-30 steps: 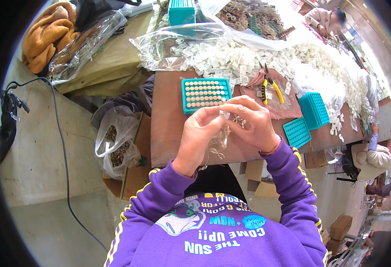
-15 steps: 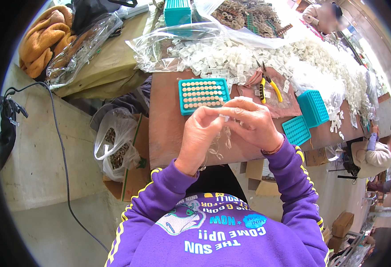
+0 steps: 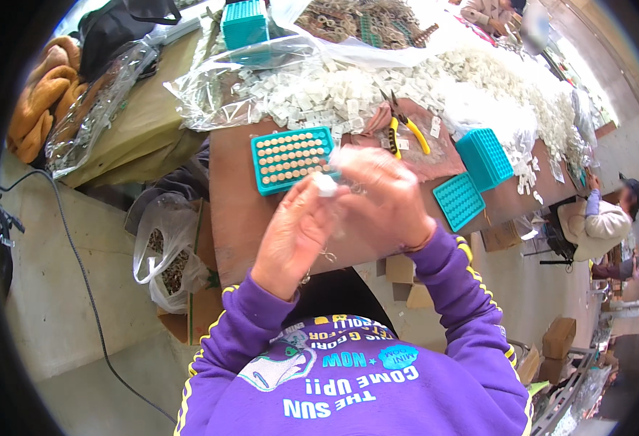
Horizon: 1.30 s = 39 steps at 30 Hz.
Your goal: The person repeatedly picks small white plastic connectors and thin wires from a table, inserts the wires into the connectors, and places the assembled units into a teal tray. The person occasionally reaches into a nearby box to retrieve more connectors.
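Evidently, the small white piece [image 3: 325,184] is in your left grip [image 3: 290,232], pinched between thumb and fingertips above the tabletop [image 3: 236,232], just off the near right corner of the teal tray [image 3: 258,176] with its rows of round beige pieces [image 3: 290,154]. Your right grip [image 3: 388,190] is motion-blurred beside it, fingers bent; you cannot tell from this view whether it is narrowed on anything.

Judging by looks, you should find the white piece very light, fairly stiff and a bit slick, like thin plastic. Hold it lightly by opposite edges, fingertips only, since a hard squeeze could bend it or make it slip. A thin, loose loop [image 3: 328,255] hangs below your hands; it looks limp and easily snagged, so keep it clear of your fingers.

The white piece sticks up past your left fingertips, pointing away from you. It appears nearly square and blurred, so you cannot make out its long axis.
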{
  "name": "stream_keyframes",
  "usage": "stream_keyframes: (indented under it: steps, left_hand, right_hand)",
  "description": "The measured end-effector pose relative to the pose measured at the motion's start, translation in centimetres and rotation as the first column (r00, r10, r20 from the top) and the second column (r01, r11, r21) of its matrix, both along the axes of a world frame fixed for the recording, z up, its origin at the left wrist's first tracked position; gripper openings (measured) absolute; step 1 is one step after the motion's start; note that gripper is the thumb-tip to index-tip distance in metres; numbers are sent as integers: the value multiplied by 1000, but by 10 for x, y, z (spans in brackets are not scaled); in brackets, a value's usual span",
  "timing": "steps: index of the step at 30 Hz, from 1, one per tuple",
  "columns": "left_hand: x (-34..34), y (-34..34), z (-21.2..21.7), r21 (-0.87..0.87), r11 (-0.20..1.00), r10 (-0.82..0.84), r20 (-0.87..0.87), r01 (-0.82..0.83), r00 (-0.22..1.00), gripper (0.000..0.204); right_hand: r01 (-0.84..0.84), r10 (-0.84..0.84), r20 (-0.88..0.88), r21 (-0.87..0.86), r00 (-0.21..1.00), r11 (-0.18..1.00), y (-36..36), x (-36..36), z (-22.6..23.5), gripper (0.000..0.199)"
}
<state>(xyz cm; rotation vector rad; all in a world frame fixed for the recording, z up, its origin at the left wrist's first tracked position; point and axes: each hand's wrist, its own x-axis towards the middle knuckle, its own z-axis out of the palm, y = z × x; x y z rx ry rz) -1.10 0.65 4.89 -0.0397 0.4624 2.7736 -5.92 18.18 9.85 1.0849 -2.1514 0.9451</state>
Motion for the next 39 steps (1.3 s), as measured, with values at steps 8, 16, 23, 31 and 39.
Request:
stream_keyframes:
  steps: [8, 16, 23, 31, 39]
  left_hand:
    - [-12, -22, -10, -79, 986, 141, -79, -147, 987, 19]
    - [-8, -23, -10, -81, 985, 150, -68, -155, 986, 19]
    - [-5, -23, -12, -67, 987, 142, -44, -145, 989, 20]
    - [-7, -25, -13, -134, 977, 164, -33, -167, 986, 22]
    - [-7, -23, -16, -89, 989, 119, 6, -118, 993, 17]
  right_hand:
    - [533, -511, 408, 66, 757, 843, 91, 8, -15, 19]
    - [635, -664, 209, 192, 718, 748, 114, 6, -52, 13]
    - [583, -652, 125, 347, 747, 735, 127, -30, -63, 12]
    - [600, -672, 219, 316, 707, 735, 132, -44, -73, 9]
    - [516, -320, 725, -57, 610, 854, 105, -28, -39, 7]
